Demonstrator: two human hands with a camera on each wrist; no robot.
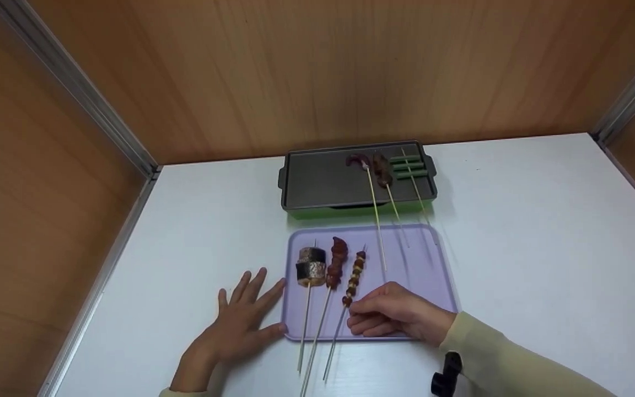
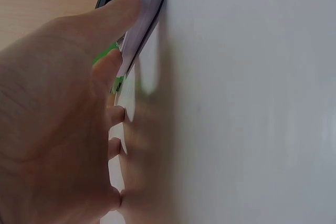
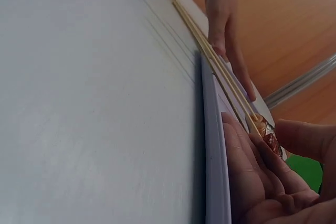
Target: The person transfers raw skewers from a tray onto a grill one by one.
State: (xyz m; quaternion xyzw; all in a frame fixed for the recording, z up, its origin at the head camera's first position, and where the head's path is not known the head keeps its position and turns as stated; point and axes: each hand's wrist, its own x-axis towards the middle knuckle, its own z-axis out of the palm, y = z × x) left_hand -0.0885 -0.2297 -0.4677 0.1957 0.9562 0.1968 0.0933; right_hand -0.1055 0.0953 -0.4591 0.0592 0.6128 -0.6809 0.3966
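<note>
My left hand (image 1: 240,325) lies with spread fingers at the left edge of a lilac tray (image 1: 405,242); in the left wrist view its thumb (image 2: 123,11) touches the rim. Over the tray's front part, my right hand (image 1: 389,311) has bent fingers beside a skewer of small brown and pale pieces (image 1: 355,278). The right wrist view shows a gap between thumb (image 3: 302,137) and index finger, with no stick visibly pinched. Left of that skewer lie a red-brown meat skewer (image 1: 336,264) and a skewer of two dark-wrapped rolls (image 1: 311,270), their sticks overhanging the tray's front.
Behind the tray stands a dark grill plate (image 1: 323,179) on a green base (image 1: 317,213). On its right side rest a purple tentacle-like skewer (image 1: 358,159), a brown meat skewer (image 1: 382,170) and a green vegetable skewer (image 1: 408,166), sticks reaching over the tray. Wooden walls (image 1: 350,71) enclose the white table (image 1: 527,231).
</note>
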